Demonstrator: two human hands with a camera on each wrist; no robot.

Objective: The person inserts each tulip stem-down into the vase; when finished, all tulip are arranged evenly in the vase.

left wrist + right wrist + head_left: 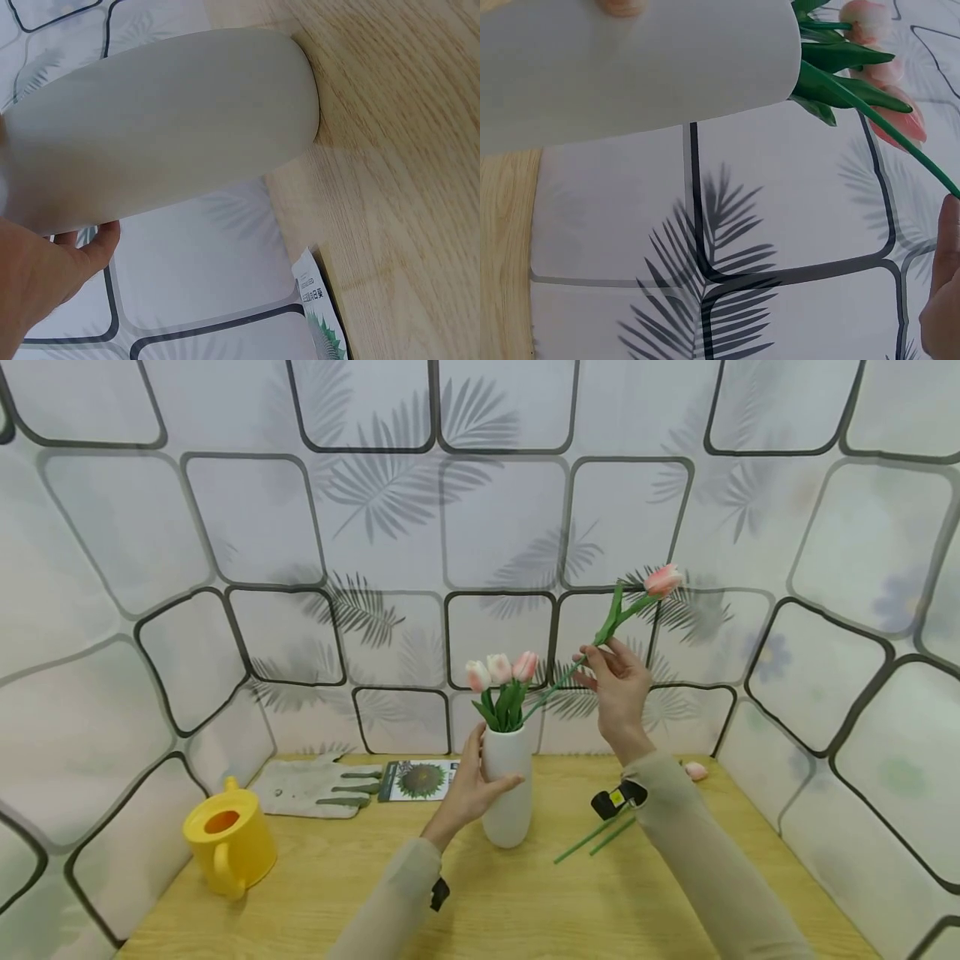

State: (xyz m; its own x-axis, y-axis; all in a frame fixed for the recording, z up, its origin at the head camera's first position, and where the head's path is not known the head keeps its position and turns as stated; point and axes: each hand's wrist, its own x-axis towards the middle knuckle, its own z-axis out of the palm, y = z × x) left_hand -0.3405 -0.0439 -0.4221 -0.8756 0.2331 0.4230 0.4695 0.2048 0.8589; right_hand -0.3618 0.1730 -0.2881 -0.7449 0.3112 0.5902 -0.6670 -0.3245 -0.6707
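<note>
A white vase [507, 810] stands upright on the table, several pink-and-white tulips [498, 670] with green leaves showing above its mouth. My left hand [474, 787] holds the vase's side, thumb across the front and fingers behind; the left wrist view shows the vase body [172, 127] beside the hand. Up and to the right, my right hand [621, 689] pinches the stem of another pink tulip [663, 581]. This tulip slants, blossom high on the right, and its stem's lower end [847, 96] reaches into the vase mouth, where its tip is hidden.
More tulip stems [588, 842] lie on the table [495, 910] under my right forearm, with a pink blossom [695, 770] beyond it. To the left stand a yellow watering can [247, 852], gardening gloves [311, 787] and a seed packet [422, 780]. A patterned curtain encloses the back and sides.
</note>
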